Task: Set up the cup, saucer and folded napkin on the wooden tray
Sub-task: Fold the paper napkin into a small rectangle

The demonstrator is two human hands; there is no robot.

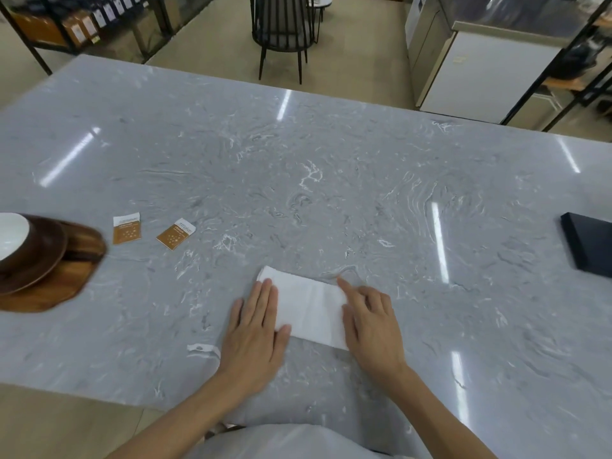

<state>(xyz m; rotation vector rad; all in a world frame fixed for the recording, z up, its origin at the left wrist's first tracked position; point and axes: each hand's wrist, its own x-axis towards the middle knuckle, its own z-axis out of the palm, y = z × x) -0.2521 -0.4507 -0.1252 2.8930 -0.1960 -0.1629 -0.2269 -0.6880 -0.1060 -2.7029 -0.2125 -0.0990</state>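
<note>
A white folded napkin (309,306) lies flat on the grey marble table, near its front edge. My left hand (255,329) lies flat with straight fingers pressing the napkin's left end. My right hand (371,323) rests on the napkin's right end, its index finger stretched out along the far corner. At the far left stands the wooden tray (49,289), bearing a dark brown saucer (36,260) with a white cup (11,233) on it, partly cut off by the frame.
Two brown-and-white sachets (127,228) (175,237) lie on the marble table (298,180) right of the tray. A dark flat box (589,246) sits at the right edge. A small white scrap (203,348) lies by my left wrist. A black chair (281,31) stands beyond the table.
</note>
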